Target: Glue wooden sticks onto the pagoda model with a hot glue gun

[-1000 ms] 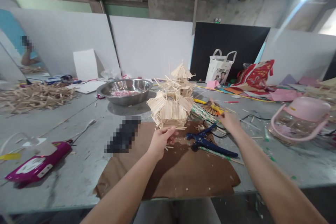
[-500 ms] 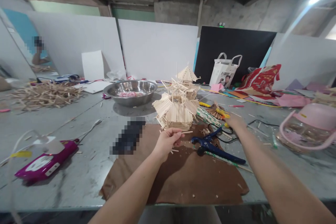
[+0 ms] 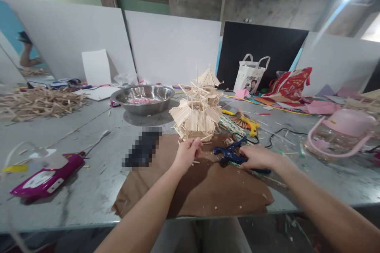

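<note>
My left hand is closed in a pinch on a thin wooden stick, just in front of the stick-built model pavilion. The pavilion has slatted roofs, with a pointed one at the top. My right hand is on the handles of the blue hand shears, its fingers curled over them and partly hidden. The shears lie on a brown cloth. Behind that hand, a yellow glue gun rests apart from it on the table.
A steel basin stands behind the left side, near a pile of wooden sticks. A purple power strip lies at left, a blurred dark object on the cloth's edge. At right are a pink-lidded jug and a black cable.
My right hand has come back from the yellow glue gun, left lying on the table, to the blue shears. My left hand still holds the stick. The view has shifted slightly.
</note>
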Available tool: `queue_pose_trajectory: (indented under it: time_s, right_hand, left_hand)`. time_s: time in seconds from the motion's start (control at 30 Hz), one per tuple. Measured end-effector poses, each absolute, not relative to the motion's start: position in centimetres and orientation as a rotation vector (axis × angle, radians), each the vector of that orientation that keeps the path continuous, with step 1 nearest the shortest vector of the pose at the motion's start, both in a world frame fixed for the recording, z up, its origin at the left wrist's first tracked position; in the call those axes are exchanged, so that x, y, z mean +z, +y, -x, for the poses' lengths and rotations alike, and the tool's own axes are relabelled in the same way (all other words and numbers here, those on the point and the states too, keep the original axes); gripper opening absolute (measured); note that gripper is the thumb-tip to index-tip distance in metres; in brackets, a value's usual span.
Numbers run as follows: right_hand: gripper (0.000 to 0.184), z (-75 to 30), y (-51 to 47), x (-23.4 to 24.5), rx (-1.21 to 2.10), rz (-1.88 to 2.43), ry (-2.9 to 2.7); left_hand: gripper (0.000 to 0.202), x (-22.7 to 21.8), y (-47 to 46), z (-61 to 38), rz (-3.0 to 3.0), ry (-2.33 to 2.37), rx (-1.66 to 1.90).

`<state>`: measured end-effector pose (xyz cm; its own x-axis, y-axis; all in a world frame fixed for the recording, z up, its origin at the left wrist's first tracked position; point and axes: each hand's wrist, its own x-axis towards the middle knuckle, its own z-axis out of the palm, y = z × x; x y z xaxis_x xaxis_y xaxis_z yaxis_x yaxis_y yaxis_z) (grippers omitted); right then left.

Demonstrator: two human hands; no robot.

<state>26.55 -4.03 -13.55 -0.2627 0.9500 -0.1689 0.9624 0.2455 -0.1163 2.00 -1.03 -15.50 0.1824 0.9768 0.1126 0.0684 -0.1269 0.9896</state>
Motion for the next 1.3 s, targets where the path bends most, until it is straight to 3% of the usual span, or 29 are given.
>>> queue_pose_trajectory:
  time_s: [0.13,0.37,0.53,0.77,0.83,0.9,1.03,1.17,1.3]
  right_hand:
    - [0.021,-26.1,-4.0,-13.7,-0.329,-1.829,2.452]
    - [0.029,-26.1,-3.7,-14.6,-0.269,-1.97,2.419]
    - [0.028,-27.3,-3.8,-14.4,0.043,-2.15,2.365]
    - [0.04,-29.6,-4.6,-12.3,0.469,-2.793,2.483]
    - [0.039,-29.2,-4.7,-11.6,0.166,-2.906,2.677]
    - [0.034,-28.2,-4.7,-11.4,-0.401,-2.842,2.879]
    - [0.028,-24.2,-4.3,-12.4,-1.414,-2.294,3.021]
    - [0.024,-19.8,-4.5,-13.7,-1.943,-1.927,2.988]
    - [0.022,-17.7,-5.3,-15.0,-2.581,-1.712,2.609]
  left_hand:
    - [0.035,-15.8,-1.2,-1.9,-1.578,1.079,1.142]
    - [0.028,-16.3,-1.4,-1.9,-1.662,1.044,1.121]
    - [0.034,-15.9,-1.3,-1.8,-1.623,1.0,1.171]
    - [0.038,-15.5,-1.8,-1.9,-1.534,0.942,1.348]
    - [0.035,-15.5,-2.1,-1.8,-1.581,0.922,1.432]
    - [0.03,-15.5,-2.5,-1.7,-1.634,0.912,1.539]
    - [0.032,-15.3,-2.9,-1.6,-1.542,0.943,1.706]
    - [0.038,-15.2,-3.0,-2.1,-1.373,0.987,1.567]
    - [0.039,-15.5,-3.2,-2.8,-1.415,1.064,1.457]
